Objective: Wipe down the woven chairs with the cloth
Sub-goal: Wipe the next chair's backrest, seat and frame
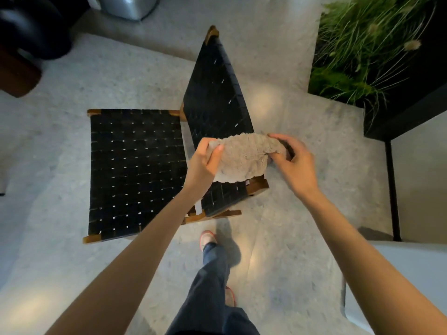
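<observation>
A black woven chair [135, 170] with a wooden frame stands on the pale floor below me. Its seat spreads to the left and its tall woven backrest [215, 93] rises to the right. A fluffy grey-beige cloth [242, 158] is stretched in the air above the lower end of the backrest. My left hand [205, 163] pinches the cloth's left edge between thumb and fingers. My right hand [292, 163] grips its right edge. The cloth hides part of the backrest's frame.
A black planter with tall green grass [367, 49] stands at the upper right on thin black legs [393, 189]. A pale surface [396, 286] lies at the lower right, dark rounded objects [26, 35] at the upper left. My legs and shoes [208, 240] stand behind the chair.
</observation>
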